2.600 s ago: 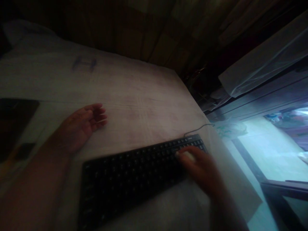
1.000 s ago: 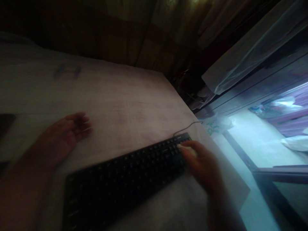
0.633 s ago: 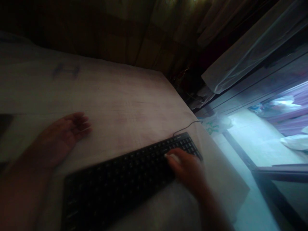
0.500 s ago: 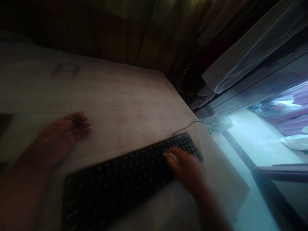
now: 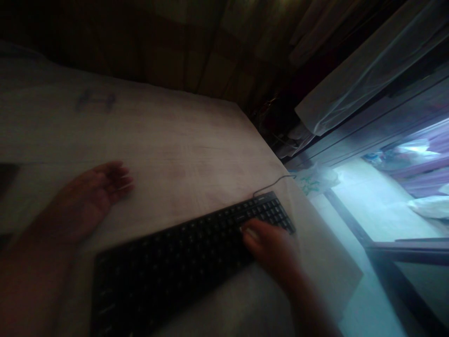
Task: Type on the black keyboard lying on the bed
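Observation:
A black keyboard (image 5: 178, 252) lies at a slant on the pale, faintly patterned cloth, its cable leaving the far right end. Over the keys toward its right end is my right hand (image 5: 268, 243), thumb and fingers closed together. A small pale bit shows at the fingertips, too blurred to name; whether it is held or a nail is unclear. My left hand (image 5: 94, 194) rests to the left of the keyboard, palm turned up and inward, fingers loosely curled and apart, with nothing in it.
The cloth-covered surface (image 5: 196, 135) ends at a right edge, above a light floor (image 5: 372, 201). A plastic bag (image 5: 315, 180) sits beside that edge. Dark curtains (image 5: 168, 47) hang behind. A dark object (image 5: 7, 178) shows at the left border.
My right hand has shifted very slightly down and toward me over the keys. The left hand and the keyboard look almost the same.

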Tool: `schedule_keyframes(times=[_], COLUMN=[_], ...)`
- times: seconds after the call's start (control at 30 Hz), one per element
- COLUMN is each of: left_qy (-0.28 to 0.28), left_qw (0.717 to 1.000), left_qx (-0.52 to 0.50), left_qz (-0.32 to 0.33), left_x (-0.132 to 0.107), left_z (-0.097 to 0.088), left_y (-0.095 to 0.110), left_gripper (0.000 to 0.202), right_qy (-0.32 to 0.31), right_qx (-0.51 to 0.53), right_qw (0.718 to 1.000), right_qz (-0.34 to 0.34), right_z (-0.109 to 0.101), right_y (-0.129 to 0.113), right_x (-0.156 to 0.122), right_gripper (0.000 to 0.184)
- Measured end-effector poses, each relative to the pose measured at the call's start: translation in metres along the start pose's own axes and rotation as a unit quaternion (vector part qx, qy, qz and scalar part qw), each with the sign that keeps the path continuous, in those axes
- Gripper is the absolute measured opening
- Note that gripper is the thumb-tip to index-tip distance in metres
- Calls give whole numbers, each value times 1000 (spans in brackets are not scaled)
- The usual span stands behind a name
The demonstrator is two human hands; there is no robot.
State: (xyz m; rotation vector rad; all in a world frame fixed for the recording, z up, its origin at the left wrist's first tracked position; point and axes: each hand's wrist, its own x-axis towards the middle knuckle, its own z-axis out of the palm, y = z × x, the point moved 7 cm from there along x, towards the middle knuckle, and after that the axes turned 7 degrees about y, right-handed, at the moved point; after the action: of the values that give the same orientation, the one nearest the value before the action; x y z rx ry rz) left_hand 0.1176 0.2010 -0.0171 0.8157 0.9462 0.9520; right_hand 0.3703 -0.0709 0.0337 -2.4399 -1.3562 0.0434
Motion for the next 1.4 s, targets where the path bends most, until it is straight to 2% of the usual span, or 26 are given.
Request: schedule_keyframes(times=[0.27,0.57,0.97,1.23,1.4], left_qy=[-7,-8,-4,4,-1], left_qw=[1000,1000,1000,1000,1000], left_qx=[-5,-2,-2,-4,-12], left_qz=[2,6,2,-2,0], left_x=[2,-1,-1,-2,-3], left_z=[-2,2,0,4,5], left_y=[-1,1,0,1,2], left_gripper=[24,26,24,21,21], right_qy=[0,-6,-28,-56,-71], right_qx=[-2,10,44,86,59], right_qw=[1000,1000,999,994,993], right_qz=[-14,1,-16,-42,-67], right_z=[-1,-2,4,9,9], right_y=[-2,-1,-14,-25,-23], right_x=[0,-4,-7,-9,-9], right_gripper=[20,20,19,17,19])
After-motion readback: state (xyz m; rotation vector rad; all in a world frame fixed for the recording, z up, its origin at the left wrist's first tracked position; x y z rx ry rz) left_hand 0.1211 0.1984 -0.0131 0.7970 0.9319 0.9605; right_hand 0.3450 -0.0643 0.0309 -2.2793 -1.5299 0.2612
